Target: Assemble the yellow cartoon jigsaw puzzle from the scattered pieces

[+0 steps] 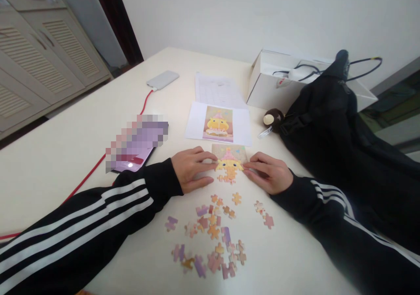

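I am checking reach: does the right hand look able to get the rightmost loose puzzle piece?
Probably yes: the right hand is at the partly assembled puzzle, the rightmost piece lies close, toward the wearer, and nothing seems to stand between them.

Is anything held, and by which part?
Left hand and right hand put fingers to the partial puzzle at its side edges; whether it's gripped can't be told.

Puzzle pieces look like matt cardboard, the tabletop smooth, the bag cloth.
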Demonstrator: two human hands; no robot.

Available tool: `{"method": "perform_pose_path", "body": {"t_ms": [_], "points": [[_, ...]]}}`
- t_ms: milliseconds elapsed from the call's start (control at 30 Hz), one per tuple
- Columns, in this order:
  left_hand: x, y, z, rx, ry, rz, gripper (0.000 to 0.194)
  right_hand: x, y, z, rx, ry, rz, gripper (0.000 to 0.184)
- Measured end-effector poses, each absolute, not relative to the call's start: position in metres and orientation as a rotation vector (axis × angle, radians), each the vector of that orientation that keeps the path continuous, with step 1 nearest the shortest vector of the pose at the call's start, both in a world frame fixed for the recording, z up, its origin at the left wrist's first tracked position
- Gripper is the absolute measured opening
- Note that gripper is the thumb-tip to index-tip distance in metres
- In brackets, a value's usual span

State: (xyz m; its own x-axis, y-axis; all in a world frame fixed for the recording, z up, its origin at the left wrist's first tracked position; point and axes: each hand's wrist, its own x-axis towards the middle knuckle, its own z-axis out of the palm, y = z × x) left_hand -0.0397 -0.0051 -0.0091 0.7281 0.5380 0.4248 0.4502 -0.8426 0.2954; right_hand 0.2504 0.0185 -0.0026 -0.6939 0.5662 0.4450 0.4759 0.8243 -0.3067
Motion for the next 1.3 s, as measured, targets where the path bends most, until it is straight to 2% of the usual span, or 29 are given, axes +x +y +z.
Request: {"method": "perform_pose_path", "body": {"t_ms": [267, 500, 733, 900, 1067, 1300], "points": [[-0.0391, -0.0041, -0.0096, 2.744, 0.806, 0.736, 0.033, 0.2515, 0.0214, -0.0014, -0.729, -2.527, 0.198, 0.023], [-0.0387, -0.0042, -0.0096, 2.743, 0.809, 0.732, 0.034, 0.2517, 0.0181, -0.0024, -0.803, -2.611, 0.047, 0.025], [-0.0383, -0.0048, -0.0114, 2.699, 0.82, 0.775, 0.031, 0.2482, 0.0174, 0.0026, -0.802, -2.403, 0.33, 0.016], [-0.0387, -0.0041, -0.0127, 2.691, 0.819, 0.748, 0.032, 0.249, 0.0188, -0.0033, -0.659, -2.47, 0.308, 0.014], [-0.0377, -0.0048, -0.0117, 2.68, 0.832, 0.74, 0.031, 0.2489, 0.0181, 0.0003, -0.731, -2.431, 0.354, 0.015], [-0.0375, -0.0043, -0.0122, 2.646, 0.82, 0.722, 0.029, 0.248, 0.0202, 0.0028, -0.686, -2.387, 0.309, 0.025]]}}
